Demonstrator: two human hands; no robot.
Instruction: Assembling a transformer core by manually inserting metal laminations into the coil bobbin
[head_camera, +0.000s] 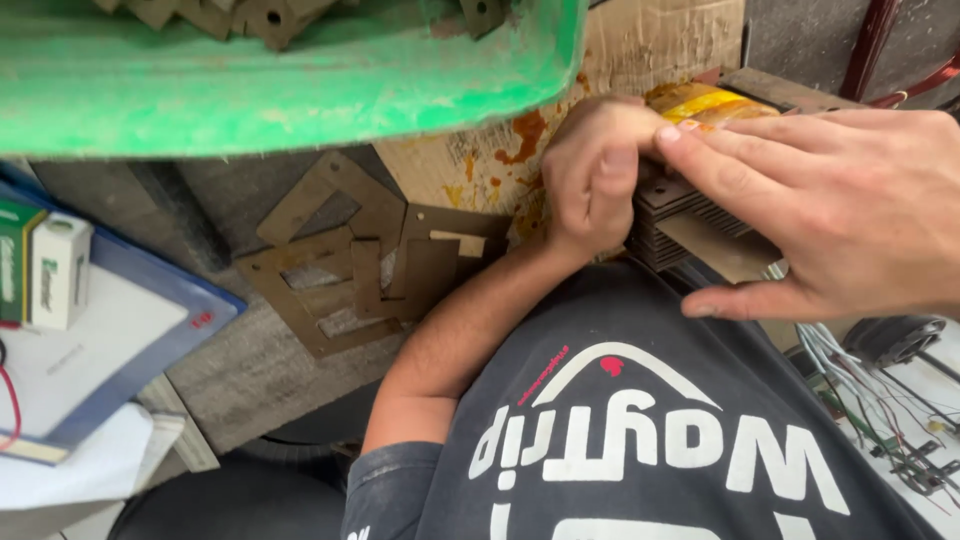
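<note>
both hands press on the brown stacked-lamination transformer core with yellow-taped coil (690, 205) (mid-assembly, it seems): left hand (592, 170) curled gripping it, right hand (830, 205) flat, fingers spread; next likely needs a loose brown e-shaped metal plate (340, 275).

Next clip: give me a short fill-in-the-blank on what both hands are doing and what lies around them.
1. Both hands press on a stack of thin brown metal ____.
2. The left hand is curled into a loose ____ against the stack's side.
3. The right hand lies across the stack with its fingers ____.
4. The tub at the top of the view is ____ in colour.

Missing words: plates; fist; stretched out; green
</note>
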